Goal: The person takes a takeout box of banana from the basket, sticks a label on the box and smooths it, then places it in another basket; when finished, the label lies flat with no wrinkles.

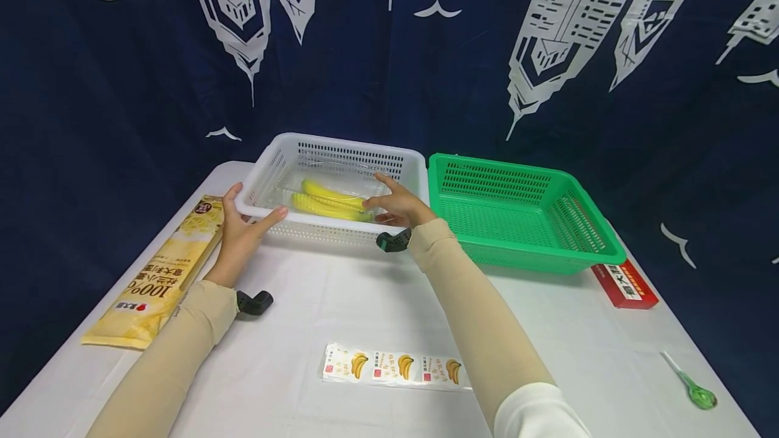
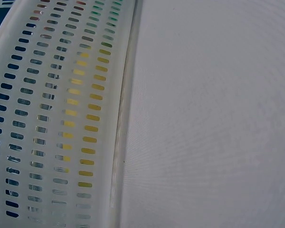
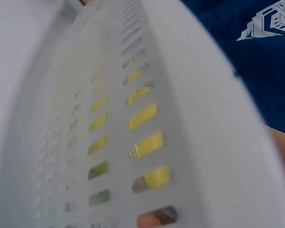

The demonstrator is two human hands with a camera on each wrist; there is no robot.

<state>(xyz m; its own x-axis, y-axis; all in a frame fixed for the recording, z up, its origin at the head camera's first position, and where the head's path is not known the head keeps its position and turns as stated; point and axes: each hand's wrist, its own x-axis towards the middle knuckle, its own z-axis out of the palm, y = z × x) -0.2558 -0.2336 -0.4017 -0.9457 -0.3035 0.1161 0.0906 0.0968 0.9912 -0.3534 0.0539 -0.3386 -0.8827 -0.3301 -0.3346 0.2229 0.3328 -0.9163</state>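
Note:
A white basket [image 1: 331,228] with slotted walls stands at the back of the table. Inside it lies a clear plastic tray [image 1: 347,169] holding yellow bananas [image 1: 331,203], whose colour also shows through the slots in both wrist views. My left hand [image 1: 240,235] is at the basket's front left corner, fingers spread at the left rim and thumb stretched over the front rim. My right hand [image 1: 402,207] reaches over the front right rim and holds the tray's right end, thumb at its front edge. In the right wrist view, a fingertip [image 3: 147,220] shows through a slot.
A green basket [image 1: 523,259] adjoins the white one on the right, with a red box [image 1: 635,286] beside it. A yellow pasta bag [image 1: 161,269] lies left. Banana stickers [image 1: 392,367] lie in front, and a green-and-white spoon-shaped item [image 1: 694,387] lies at right.

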